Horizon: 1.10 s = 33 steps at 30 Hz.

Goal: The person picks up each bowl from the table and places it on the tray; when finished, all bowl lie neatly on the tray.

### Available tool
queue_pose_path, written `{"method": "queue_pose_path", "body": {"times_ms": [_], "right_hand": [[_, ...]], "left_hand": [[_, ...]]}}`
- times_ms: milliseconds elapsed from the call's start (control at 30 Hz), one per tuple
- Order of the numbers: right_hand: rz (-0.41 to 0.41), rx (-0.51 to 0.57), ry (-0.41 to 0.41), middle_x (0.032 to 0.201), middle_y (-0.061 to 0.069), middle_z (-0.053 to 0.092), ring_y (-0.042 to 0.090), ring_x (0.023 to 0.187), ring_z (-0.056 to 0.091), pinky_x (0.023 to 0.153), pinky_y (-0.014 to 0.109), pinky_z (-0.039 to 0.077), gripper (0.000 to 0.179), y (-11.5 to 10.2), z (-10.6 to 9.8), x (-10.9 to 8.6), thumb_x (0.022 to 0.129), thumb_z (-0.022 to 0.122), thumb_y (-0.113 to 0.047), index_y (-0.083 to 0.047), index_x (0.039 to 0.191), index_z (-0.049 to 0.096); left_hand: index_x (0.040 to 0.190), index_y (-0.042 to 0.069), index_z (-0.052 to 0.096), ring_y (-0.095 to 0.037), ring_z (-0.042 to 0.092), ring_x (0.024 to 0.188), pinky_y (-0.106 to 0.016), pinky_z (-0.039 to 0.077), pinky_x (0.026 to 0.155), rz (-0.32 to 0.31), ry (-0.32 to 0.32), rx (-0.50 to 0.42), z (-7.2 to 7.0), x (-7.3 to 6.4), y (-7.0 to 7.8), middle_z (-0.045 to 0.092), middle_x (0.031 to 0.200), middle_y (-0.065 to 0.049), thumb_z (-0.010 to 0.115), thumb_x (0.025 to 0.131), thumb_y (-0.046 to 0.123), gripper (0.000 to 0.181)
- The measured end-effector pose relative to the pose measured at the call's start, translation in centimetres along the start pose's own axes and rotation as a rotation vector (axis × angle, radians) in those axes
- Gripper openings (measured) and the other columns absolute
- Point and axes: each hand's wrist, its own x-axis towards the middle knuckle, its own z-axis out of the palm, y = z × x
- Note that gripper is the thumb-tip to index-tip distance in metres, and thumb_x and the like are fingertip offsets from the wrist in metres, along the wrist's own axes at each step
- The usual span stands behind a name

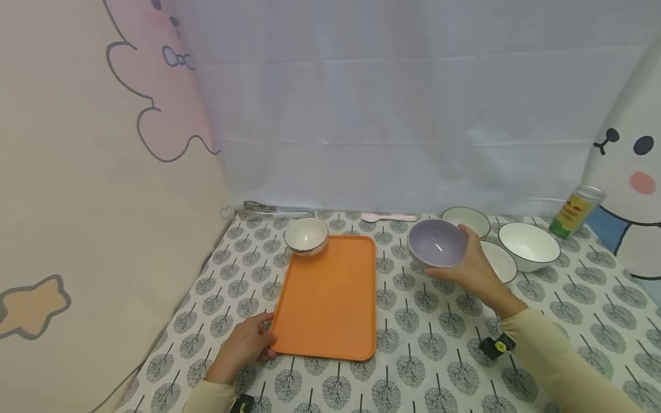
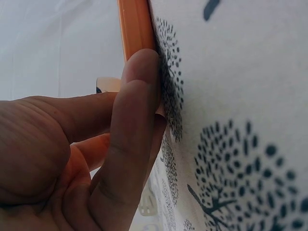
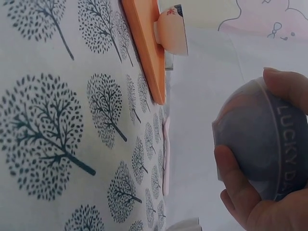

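Note:
My right hand grips a purple bowl, thumb and fingers on opposite sides. In the right wrist view the bowl hangs above the cloth and shows raised lettering on its outside. An orange tray lies flat on the left half of the table. My left hand pinches its near left edge between thumb and fingers, as the left wrist view shows on the tray rim. A white bowl with a patterned outside stands at the tray's far left corner.
Right of the purple bowl stand a pale bowl, a partly hidden white bowl and a larger white bowl. A yellow-green can is at the far right. Along the back lie a pink spoon and metal utensils.

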Motion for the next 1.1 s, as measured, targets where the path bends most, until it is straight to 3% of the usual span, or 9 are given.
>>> {"method": "queue_pose_path", "body": {"times_ms": [467,767,1100], "right_hand": [[-0.053,0.019,-0.044,0.152,0.034,0.022,0.053,0.134,0.034,0.105,0.067,0.034,0.135,-0.1,3.5,2.3,0.068,0.094,-0.021,-0.004,0.159,-0.003],[-0.060,-0.028,-0.050,0.151,0.034,0.024,0.054,0.133,0.034,0.104,0.070,0.032,0.135,0.6,5.1,3.5,0.066,0.095,-0.026,-0.003,0.159,-0.001],[-0.062,0.056,-0.083,0.152,0.025,0.029,0.046,0.134,0.037,0.106,0.064,0.034,0.136,0.5,7.1,5.1,0.062,0.098,-0.023,-0.006,0.159,0.005]], "left_hand": [[0.143,-0.008,0.047,-0.017,0.065,0.057,-0.033,0.055,0.054,-0.024,-0.005,-0.018,0.0,0.0,-0.1,0.062,0.076,-0.007,0.065,0.089,-0.003,0.057],[0.143,-0.007,0.048,-0.017,0.066,0.057,-0.033,0.056,0.054,-0.012,0.000,-0.022,0.1,0.2,0.0,0.061,0.078,-0.008,0.066,0.089,-0.003,0.057],[0.143,-0.007,0.048,-0.017,0.066,0.056,-0.032,0.055,0.053,-0.017,0.007,-0.001,0.2,0.2,0.1,0.061,0.076,-0.007,0.066,0.089,-0.002,0.057]]}}
